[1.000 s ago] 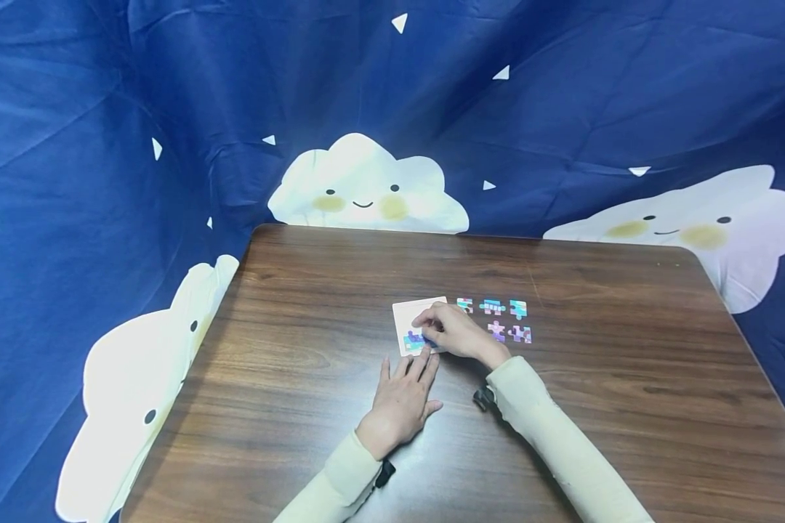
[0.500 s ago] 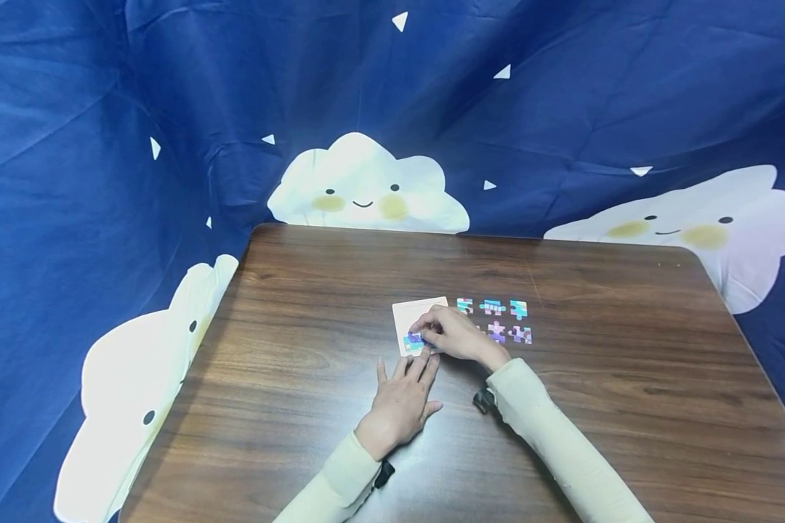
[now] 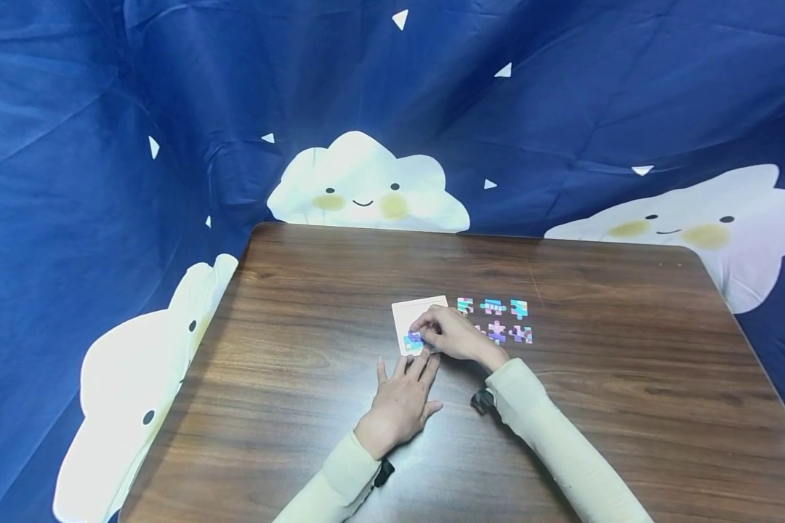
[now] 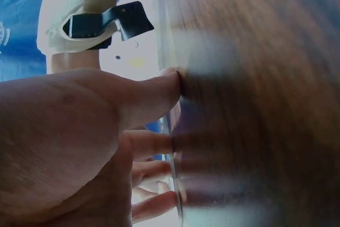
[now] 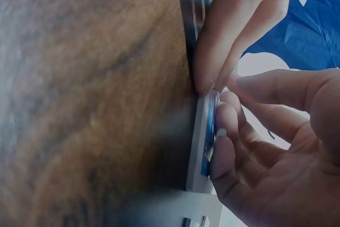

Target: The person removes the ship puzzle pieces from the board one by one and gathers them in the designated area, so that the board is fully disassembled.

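Observation:
In the head view my left hand (image 3: 399,403) lies flat on the table, fingers spread, with fingertips at the near edge of a white puzzle board (image 3: 405,312). The left wrist view shows its thumb and fingers extended against the tabletop. My right hand (image 3: 454,334) reaches over the board with bent fingers. Its fingertips pinch a purple puzzle piece (image 3: 415,336) low on the board, partly hidden by the hand. Blue puzzle pieces (image 3: 411,346) lie in the board's near left corner. In the right wrist view my right fingertips (image 5: 223,158) touch the pieces on the board (image 5: 196,179).
Several loose puzzle pieces (image 3: 496,331) lie in two rows right of the board, one partly covered by the right hand. The brown wooden table (image 3: 288,305) extends all round. A blue curtain (image 3: 366,73) with white clouds hangs behind it.
My right hand has shifted slightly left and nearer over the board, uncovering more of a loose piece beside it. My left hand stays almost still.

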Demonstrator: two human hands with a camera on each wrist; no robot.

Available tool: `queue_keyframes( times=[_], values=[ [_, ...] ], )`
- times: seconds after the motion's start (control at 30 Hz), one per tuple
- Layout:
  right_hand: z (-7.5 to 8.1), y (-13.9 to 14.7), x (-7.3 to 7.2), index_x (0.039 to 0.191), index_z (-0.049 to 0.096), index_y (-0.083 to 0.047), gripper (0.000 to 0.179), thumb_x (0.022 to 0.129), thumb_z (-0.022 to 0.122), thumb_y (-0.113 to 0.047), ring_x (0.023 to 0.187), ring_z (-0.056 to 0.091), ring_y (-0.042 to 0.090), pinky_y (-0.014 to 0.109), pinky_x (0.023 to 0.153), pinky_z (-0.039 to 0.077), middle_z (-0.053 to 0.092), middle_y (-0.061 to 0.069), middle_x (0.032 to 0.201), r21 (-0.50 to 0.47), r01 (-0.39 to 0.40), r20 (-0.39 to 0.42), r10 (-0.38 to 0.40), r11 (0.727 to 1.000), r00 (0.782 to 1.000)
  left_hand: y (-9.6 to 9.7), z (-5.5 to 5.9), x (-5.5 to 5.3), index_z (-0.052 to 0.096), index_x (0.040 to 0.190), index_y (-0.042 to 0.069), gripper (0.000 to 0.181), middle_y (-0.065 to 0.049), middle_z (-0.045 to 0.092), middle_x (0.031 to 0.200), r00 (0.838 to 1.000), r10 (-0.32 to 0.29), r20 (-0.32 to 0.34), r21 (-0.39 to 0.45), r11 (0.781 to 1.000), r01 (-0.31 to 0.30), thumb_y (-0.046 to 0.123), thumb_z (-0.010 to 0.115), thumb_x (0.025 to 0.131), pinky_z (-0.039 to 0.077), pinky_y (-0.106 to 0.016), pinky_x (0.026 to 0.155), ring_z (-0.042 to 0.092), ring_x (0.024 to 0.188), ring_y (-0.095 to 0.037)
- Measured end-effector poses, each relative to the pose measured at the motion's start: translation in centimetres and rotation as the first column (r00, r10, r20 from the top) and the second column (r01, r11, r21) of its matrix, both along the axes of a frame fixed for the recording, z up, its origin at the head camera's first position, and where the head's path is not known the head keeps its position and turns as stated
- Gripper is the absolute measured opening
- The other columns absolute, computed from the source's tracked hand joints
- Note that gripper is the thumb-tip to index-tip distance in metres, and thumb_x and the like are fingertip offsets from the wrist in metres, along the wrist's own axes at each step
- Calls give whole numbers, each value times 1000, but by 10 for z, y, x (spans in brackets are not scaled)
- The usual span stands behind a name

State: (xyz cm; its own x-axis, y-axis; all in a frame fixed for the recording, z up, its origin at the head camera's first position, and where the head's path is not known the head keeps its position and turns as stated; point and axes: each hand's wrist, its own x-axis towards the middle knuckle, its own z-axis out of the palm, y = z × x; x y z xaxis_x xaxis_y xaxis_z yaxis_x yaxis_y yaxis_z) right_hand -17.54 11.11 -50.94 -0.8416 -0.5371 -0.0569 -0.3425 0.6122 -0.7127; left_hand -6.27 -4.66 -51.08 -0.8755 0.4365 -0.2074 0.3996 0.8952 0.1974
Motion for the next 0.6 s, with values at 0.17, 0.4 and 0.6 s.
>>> queue_keyframes(
  times=[0.17, 0.4, 0.6],
  values=[
    [3, -2, 1, 111, 75, -5, 19, 98, 61, -4, 82, 58, 11, 29, 80, 49, 68, 6, 97, -22, 11, 21, -11, 1000, 1000, 0, -1, -1, 31, 165, 22, 75, 2, 30, 173, 1000, -1, -1, -2, 1000, 1, 51, 60, 101, 32, -73, 117, 35, 153, -24],
    [3, -4, 1, 109, 72, -7, 12, 100, 65, -9, 82, 61, 11, 28, 79, 50, 71, 4, 93, -61, 7, 57, -4, 998, 998, -1, 0, -1, 32, 165, 21, 76, 2, 32, 172, 1000, -2, -2, 15, 1000, 2, 50, 61, 101, 32, -74, 117, 36, 152, -26],
    [-1, -5, 0, 106, 70, -6, 10, 97, 69, -7, 82, 62, 13, 26, 77, 51, 72, 7, 92, -102, 0, 64, 6, 995, 998, -1, -2, -2, 30, 165, 22, 77, 2, 30, 172, 1000, 2, 23, 17, 1000, -2, 51, 60, 101, 30, -75, 118, 34, 153, -27]
  ],
)
